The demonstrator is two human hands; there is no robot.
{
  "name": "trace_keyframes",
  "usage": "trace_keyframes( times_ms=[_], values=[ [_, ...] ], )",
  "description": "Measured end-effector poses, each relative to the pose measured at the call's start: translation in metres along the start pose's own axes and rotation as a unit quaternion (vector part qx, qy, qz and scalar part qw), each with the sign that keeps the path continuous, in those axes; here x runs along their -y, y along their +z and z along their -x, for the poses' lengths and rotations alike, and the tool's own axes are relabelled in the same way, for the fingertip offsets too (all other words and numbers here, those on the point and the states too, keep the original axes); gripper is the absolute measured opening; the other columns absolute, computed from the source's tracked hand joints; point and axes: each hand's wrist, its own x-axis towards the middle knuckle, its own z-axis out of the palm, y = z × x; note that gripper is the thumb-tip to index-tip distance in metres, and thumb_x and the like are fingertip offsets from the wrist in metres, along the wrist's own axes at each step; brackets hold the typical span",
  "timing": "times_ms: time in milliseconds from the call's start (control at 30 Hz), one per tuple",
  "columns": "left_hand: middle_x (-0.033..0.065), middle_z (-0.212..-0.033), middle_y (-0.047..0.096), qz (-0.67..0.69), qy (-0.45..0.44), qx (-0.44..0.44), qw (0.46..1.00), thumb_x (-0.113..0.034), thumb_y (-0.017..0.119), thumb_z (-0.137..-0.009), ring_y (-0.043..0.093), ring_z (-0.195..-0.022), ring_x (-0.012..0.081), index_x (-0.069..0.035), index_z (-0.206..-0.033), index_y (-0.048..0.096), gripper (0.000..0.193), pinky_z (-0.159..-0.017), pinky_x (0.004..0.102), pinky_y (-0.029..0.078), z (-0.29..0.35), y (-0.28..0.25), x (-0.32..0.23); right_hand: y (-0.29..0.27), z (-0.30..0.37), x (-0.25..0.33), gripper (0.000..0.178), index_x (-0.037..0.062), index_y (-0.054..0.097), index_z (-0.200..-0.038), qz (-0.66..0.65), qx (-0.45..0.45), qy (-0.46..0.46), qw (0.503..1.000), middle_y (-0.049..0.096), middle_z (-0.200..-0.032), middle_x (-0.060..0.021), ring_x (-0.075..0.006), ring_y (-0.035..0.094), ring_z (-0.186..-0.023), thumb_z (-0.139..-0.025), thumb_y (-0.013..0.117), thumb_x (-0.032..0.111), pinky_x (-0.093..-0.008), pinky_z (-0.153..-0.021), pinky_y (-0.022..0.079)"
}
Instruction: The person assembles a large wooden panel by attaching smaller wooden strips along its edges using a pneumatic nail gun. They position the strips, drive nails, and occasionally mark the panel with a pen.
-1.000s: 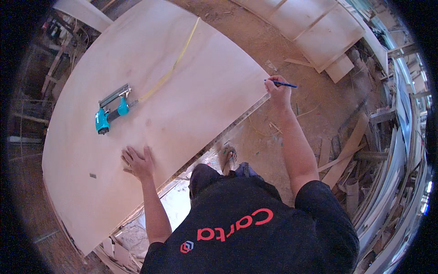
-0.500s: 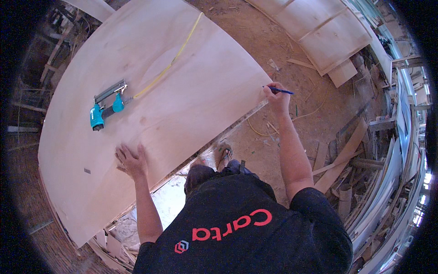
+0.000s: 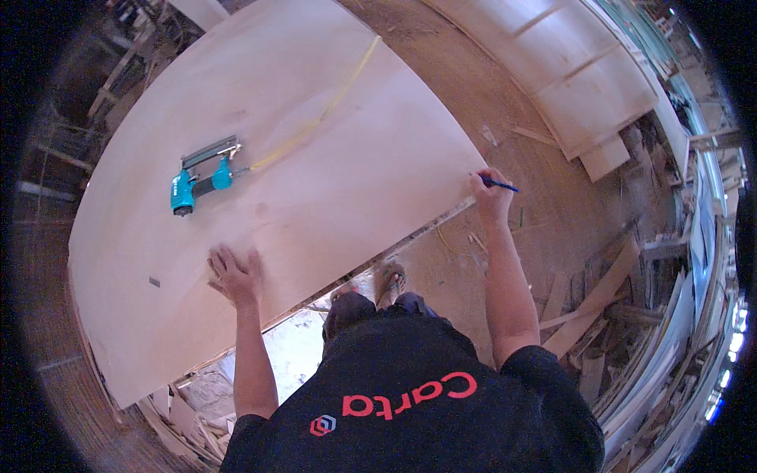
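Observation:
A large pale plywood sheet [image 3: 355, 181] lies in front of me. My left hand [image 3: 236, 276] rests flat on it near the close edge, fingers spread. At the sheet's right-hand corner, my right hand [image 3: 492, 195] grips a blue pen [image 3: 498, 184], its tip at the board's surface close to the edge. Beyond my left hand a teal and black air nailer [image 3: 203, 180] lies on its side. From it a yellow hose [image 3: 327, 110] runs across the sheet to the far edge. A small dark grey strip [image 3: 154, 281] lies on the board left of my hand.
More large panels [image 3: 583, 79] stand at the far right, across a dusty brown floor [image 3: 473, 102] strewn with scraps. Offcuts and long boards [image 3: 599, 299] are heaped along the right side. Scrap wood [image 3: 185, 426] lies below the sheet's near left edge.
The whole view has turned slightly, shifting the sheet and nailer in the picture. My right hand stays at the corner with the pen, and my left hand stays flat on the board.

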Motion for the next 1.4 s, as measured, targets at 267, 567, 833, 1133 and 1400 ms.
trace_keyframes(
  times_ms=[267,567,833,1133,1400],
  values=[
    [0.0186,-0.158,0.028,-0.013,0.004,-0.03,0.999,-0.063,0.057,-0.084,0.021,-0.148,0.0374,-0.008,-0.15,0.039,0.087,-0.111,0.0718,0.01,0.0,0.016,0.013,0.005,0.007,-0.006,0.013,0.0013,0.066,-0.083,-0.038,-0.01,-0.013,0.999,0.061,-0.072,-0.0008,-0.01,0.057,-0.065,-0.083,0.073,0.012,-0.0275,-0.061,0.047],
    [0.0178,-0.16,0.024,0.08,-0.013,-0.012,0.997,-0.057,0.054,-0.087,0.017,-0.149,0.0395,-0.011,-0.147,0.042,0.077,-0.113,0.0714,0.002,-0.001,0.003,0.014,0.088,0.108,0.09,0.004,0.0048,0.065,-0.083,-0.126,0.171,-0.249,0.945,0.064,-0.077,-0.0116,-0.0295,0.063,-0.076,-0.084,0.068,0.003,-0.038,-0.071,0.05],
    [0.0131,-0.126,0.064,0.339,0.013,-0.18,0.923,-0.019,0.055,-0.092,0.051,-0.131,0.0303,-0.01,-0.115,0.068,0.027,-0.116,0.062,0.016,0.014,0.04,0.051,0.161,0.177,0.196,0.02,0.0064,0.067,-0.097,0.014,0.256,-0.417,0.872,0.067,-0.093,-0.0119,-0.0333,0.062,-0.093,-0.079,0.073,0.014,-0.0449,-0.084,0.046],
    [0.0076,-0.09,0.071,0.387,-0.043,-0.206,0.898,-0.017,0.07,-0.083,0.067,-0.087,0.0282,-0.008,-0.084,0.066,0.01,-0.108,0.059,0.033,0.053,-0.008,0.196,0.21,0.194,0.176,0.056,0.0017,0.053,-0.129,0.114,0.143,-0.297,0.937,0.059,-0.121,-0.0225,-0.042,0.053,-0.118,-0.082,0.072,0.025,-0.0487,-0.105,0.038],
    [0.0198,-0.153,0.033,0.209,-0.282,-0.076,0.933,-0.044,0.066,-0.087,0.03,-0.142,0.0355,-0.002,-0.144,0.039,0.076,-0.119,0.0511,0.019,-0.009,-0.001,0.437,0.25,0.224,0.214,0.055,0.0087,0.044,-0.141,0.324,0.081,-0.041,0.942,0.039,-0.154,-0.0123,-0.0338,0.032,-0.143,-0.095,0.055,0.036,-0.0614,-0.114,0.021]
  ],
)
